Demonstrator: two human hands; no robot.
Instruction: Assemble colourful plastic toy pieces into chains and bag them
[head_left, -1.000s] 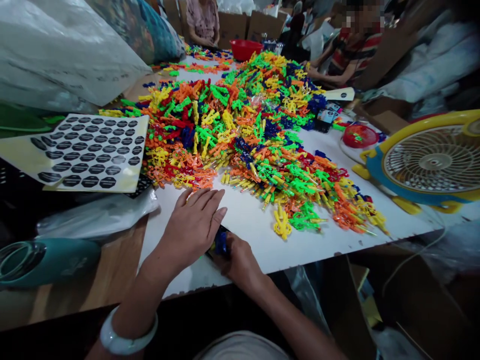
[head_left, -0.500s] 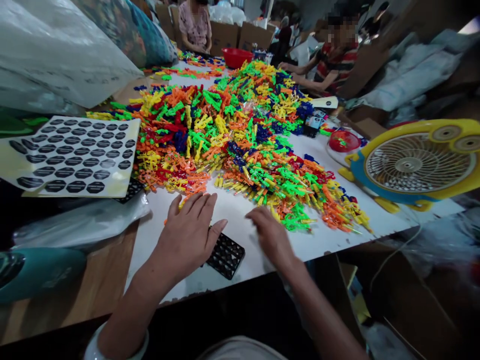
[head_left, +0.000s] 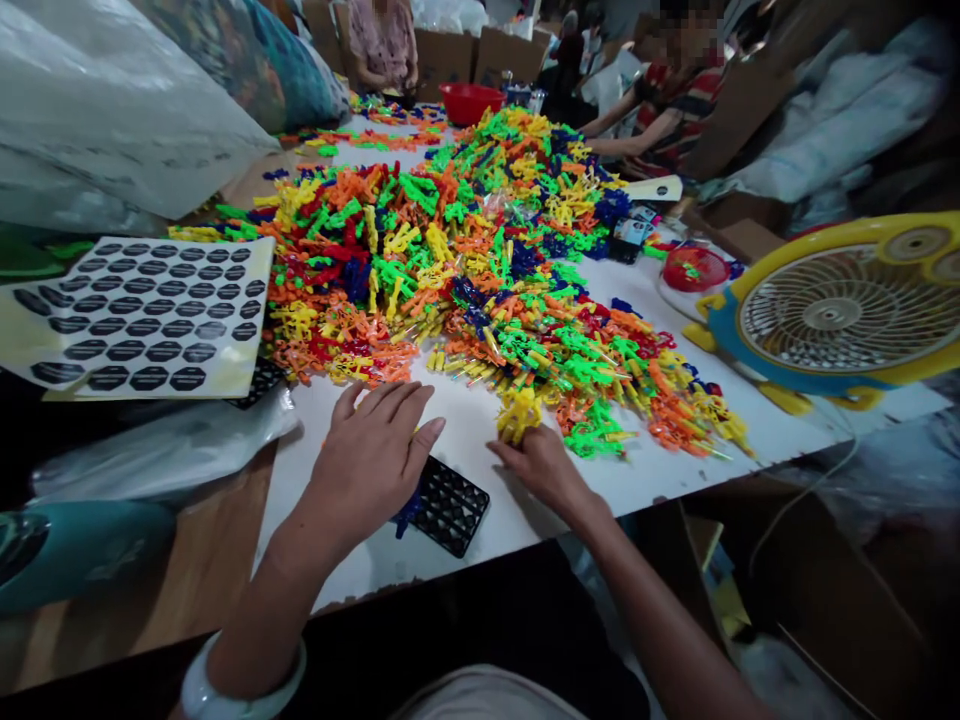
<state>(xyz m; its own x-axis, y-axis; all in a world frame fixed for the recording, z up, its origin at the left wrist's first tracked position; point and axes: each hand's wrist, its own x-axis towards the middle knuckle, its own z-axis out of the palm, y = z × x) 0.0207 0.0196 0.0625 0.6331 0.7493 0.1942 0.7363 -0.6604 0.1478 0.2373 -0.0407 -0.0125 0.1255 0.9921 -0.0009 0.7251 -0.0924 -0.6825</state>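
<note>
While the left hand (head_left: 375, 455) lies flat on the black grid tray (head_left: 450, 510), the right hand (head_left: 544, 465) pinches a yellow toy piece (head_left: 519, 412).

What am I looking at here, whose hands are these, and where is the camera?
The camera sits on a person's head, looking down at their own two bare hands; there is no machine. The left hand lies flat on a black tray on a white table. The right hand grips a yellow plastic piece at the edge of a big pile of coloured pieces. To the left lies a sticker sheet, to the right a yellow fan. Other people sit at the far end.
</note>
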